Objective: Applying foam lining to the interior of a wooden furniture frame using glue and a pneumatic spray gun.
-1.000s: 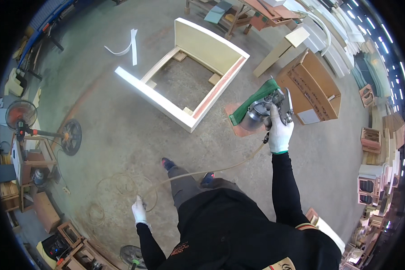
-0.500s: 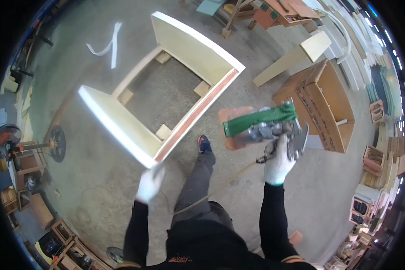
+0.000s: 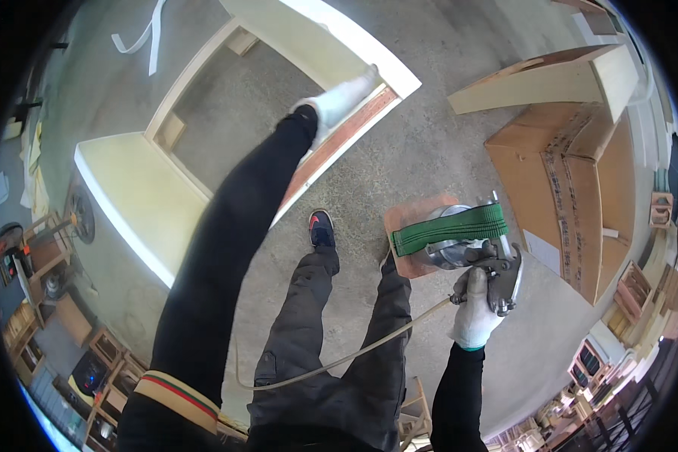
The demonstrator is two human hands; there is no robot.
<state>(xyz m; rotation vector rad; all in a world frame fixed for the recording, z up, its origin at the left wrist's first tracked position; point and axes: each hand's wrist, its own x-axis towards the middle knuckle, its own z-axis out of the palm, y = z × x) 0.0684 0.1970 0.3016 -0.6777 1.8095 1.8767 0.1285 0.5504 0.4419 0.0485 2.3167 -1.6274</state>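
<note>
A cream-coloured wooden frame (image 3: 105,154) with two curved side panels and white edges stands on the floor at the left. My left hand (image 3: 343,98), in a white glove, reaches over its reddish-brown front edge near the right corner. Its fingers stretch out along the rail, slightly blurred. On the right, my gloved right hand (image 3: 476,313) is closed round the handle of what looks like an air nail gun (image 3: 459,248) with a green ribbed band. A thin hose (image 3: 354,358) runs from it across my legs. A reddish board (image 3: 401,215) shows behind the tool.
A cardboard box (image 3: 535,162) stands at the right, with a tapered cream wooden piece (image 3: 531,89) beyond it. White strips (image 3: 155,38) lie on the floor at the far left. A fan (image 3: 80,213) and wooden parts line the left side; stacked boards (image 3: 659,294) line the right.
My left hand has moved from the frame's near left corner to its right end, the arm now crossing over the frame. My right hand still holds the tool. The view has shifted.
</note>
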